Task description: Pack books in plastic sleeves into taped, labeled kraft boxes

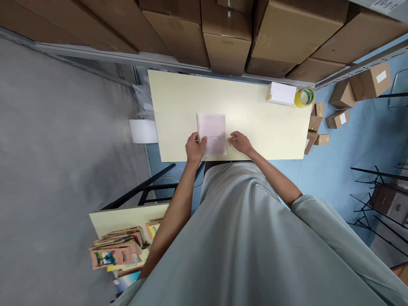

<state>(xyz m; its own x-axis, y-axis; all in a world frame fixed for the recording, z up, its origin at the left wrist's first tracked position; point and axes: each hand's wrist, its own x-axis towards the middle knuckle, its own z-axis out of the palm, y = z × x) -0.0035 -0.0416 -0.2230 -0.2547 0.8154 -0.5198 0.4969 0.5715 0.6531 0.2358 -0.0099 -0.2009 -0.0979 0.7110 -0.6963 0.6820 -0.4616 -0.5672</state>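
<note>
A pale pink printed booklet or stack of sheets lies near the front edge of the cream table. Its small print is too blurred to read. My left hand grips the lower left edge, thumb on top and the other fingers at the side. Just past the right edge, my right hand hovers close to the tabletop, fingers loosely bent and apart, with nothing visible in them. A small gap separates it from the paper.
On the table's back right stand a white box and a roll of yellow tape. Cardboard boxes fill a shelf above the back edge. Old books are piled on a lower left surface. More cartons sit at right.
</note>
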